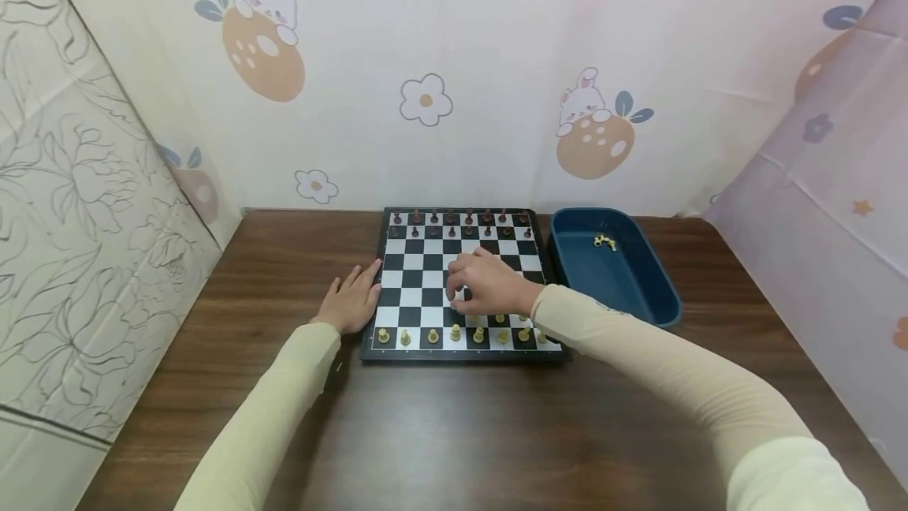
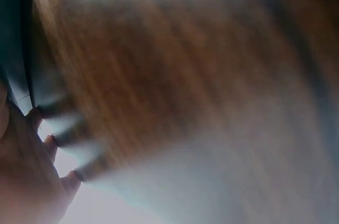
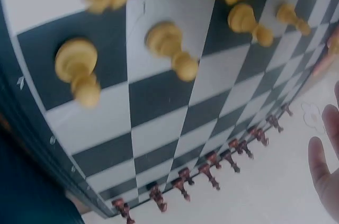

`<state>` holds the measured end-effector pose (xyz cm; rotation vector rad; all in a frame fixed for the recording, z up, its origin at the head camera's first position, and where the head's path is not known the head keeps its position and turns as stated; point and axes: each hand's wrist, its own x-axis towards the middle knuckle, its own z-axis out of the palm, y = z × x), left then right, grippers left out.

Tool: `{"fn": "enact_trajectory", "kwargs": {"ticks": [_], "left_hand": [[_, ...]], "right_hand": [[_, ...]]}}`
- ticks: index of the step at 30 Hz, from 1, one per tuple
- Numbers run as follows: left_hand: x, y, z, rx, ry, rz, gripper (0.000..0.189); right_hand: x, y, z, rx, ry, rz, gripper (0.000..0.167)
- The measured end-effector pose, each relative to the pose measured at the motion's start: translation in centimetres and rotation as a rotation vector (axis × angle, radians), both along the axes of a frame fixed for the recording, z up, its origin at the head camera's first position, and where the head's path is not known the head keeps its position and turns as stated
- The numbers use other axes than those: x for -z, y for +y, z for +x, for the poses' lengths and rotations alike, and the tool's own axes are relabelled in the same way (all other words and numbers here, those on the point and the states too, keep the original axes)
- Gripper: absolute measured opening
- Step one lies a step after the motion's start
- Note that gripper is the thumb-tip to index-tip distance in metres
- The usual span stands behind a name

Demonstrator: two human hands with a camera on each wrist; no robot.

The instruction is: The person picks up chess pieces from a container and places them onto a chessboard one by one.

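Note:
A black-and-white chessboard (image 1: 412, 279) lies on the table. My right hand (image 1: 489, 284) is over its near half, thumb and forefinger curled together. They pinch a small pale yellow chess piece (image 3: 333, 47), largely cut off by the right wrist view's edge. Pale yellow pawns (image 3: 172, 49) stand on the second row, beside a back row of taller pale yellow pieces (image 1: 455, 333). Dark red pieces (image 1: 469, 217) fill the two far rows. My left hand (image 1: 352, 302) rests flat with fingers spread, its fingertips at the board's left edge.
A blue tray (image 1: 663, 290) sits against the board's right side, with a few pale yellow pieces (image 1: 605, 241) inside. The brown wooden table (image 1: 454, 432) extends around the board. Printed curtains (image 1: 496, 61) hang behind and at both sides.

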<state>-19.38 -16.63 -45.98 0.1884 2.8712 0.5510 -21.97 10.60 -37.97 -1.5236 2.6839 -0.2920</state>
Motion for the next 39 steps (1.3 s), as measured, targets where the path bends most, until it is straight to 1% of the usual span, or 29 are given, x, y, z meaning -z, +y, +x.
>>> {"fn": "enact_trajectory", "kwargs": {"ticks": [6,13,21,24,27,32,35,39], "left_hand": [[0.3,0.0,-0.1,-0.006,0.005,-0.005,0.056],[-0.1,0.1,-0.1,-0.013,-0.007,0.009,0.056],[0.0,0.2,-0.1,-0.015,-0.003,-0.001,0.056],[0.1,0.1,-0.1,-0.014,-0.006,-0.010,0.056],[0.0,0.2,-0.1,-0.011,-0.008,-0.013,0.056],[0.0,0.1,0.1,-0.012,-0.010,-0.005,0.057],[-0.1,0.1,0.2,-0.008,-0.012,-0.006,0.057],[-0.1,0.2,0.1,-0.007,-0.016,-0.013,0.057]], "right_hand": [[1.0,-0.3,0.0,0.015,-0.066,0.031,0.005],[2.0,0.1,-0.4,0.014,-0.072,0.036,0.005],[2.2,0.3,-0.6,0.047,-0.105,0.061,0.006],[2.0,0.5,-0.7,0.045,-0.105,0.070,0.007],[1.3,1.0,-0.8,0.047,-0.090,0.056,0.009],[0.2,3.0,-1.8,0.071,-0.029,0.012,0.009],[-0.2,4.9,-2.8,0.125,0.007,0.012,0.009],[-0.9,7.4,-4.1,0.242,0.041,0.047,0.009]]}}
